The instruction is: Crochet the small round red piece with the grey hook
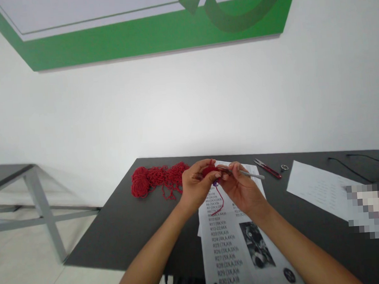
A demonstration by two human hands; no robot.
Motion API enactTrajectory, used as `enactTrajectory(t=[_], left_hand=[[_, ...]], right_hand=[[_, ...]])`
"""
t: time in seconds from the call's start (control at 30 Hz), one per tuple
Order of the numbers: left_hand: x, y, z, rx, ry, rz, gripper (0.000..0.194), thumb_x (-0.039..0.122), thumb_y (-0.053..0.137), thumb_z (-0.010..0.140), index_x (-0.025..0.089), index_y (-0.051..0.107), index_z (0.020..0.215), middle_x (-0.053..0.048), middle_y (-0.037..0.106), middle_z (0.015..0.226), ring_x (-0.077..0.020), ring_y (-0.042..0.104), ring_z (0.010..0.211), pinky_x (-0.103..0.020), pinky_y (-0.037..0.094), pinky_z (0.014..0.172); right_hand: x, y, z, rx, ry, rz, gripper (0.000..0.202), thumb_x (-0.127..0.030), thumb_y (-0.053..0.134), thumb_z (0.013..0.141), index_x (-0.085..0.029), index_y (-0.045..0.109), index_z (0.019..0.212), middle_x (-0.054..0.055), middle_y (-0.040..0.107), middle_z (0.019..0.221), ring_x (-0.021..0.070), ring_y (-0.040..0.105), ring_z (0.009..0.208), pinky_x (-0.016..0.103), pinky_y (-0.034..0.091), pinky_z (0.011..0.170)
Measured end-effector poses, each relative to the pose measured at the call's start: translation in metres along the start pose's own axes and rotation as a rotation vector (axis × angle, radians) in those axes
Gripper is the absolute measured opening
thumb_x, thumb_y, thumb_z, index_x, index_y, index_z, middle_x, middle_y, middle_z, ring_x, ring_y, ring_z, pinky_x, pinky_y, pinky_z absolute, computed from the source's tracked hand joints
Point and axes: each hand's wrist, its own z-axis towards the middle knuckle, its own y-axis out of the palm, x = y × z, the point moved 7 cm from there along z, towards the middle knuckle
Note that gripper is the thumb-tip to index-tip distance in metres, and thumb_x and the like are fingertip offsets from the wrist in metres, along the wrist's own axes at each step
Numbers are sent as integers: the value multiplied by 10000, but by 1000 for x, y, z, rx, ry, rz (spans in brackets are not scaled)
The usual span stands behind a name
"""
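Between the fingers of my left hand is a small piece of red crochet work, partly covered by the fingertips. My right hand grips a crochet hook with a grey handle; its tip meets the red piece. Below the piece hangs a loose red yarn tail, and a small purple thing shows beside it. A printed pattern sheet lies under both hands. Left of my left hand rests a heap of red yarn with a wound ball at its end.
Thread snips and a small metal ring lie right of the hands on the dark table. Further right are a white paper, black thin cords or eyeglass arms and a blurred patch. Another table stands left.
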Motion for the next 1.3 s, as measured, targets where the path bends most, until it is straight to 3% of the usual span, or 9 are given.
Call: enactTrajectory(t=[0.3,0.47,0.77,1.03,1.3], left_hand=[[-10,3,-7,11,21,87,379,329,914,708,186,805,1041,-99,828,972,-225,782,847,-307,641,754],[-6,6,-9,11,-15,63,374,293,922,692,186,801,1029,-85,827,930,-218,781,813,-290,635,710],[-6,10,-11,2,-57,42,379,288,926,678,174,793,1014,-71,815,842,-203,754,723,-270,608,611],[5,5,-7,-3,83,216,329,263,906,705,202,806,1012,-53,820,837,-187,751,715,-278,607,680],[16,4,-9,23,163,277,324,222,924,685,247,830,994,-61,830,878,-212,766,730,-323,623,752]], right_hand=[[-18,-7,-9,121,-319,-466,226,-494,807,857,-277,772,909,12,822,967,191,749,914,361,588,892],[-29,-7,-14,194,-401,-663,276,-515,762,887,-241,746,912,48,828,928,228,773,877,387,604,830],[-44,1,-18,178,-459,-814,273,-501,669,959,-236,687,897,50,814,887,225,769,827,360,592,773],[-54,14,-22,114,-616,-956,239,-463,656,971,-246,693,878,39,792,839,221,753,791,348,594,718],[-49,19,-28,7,-714,-1083,106,-304,603,1010,-271,695,968,46,775,958,233,748,931,391,619,840]])
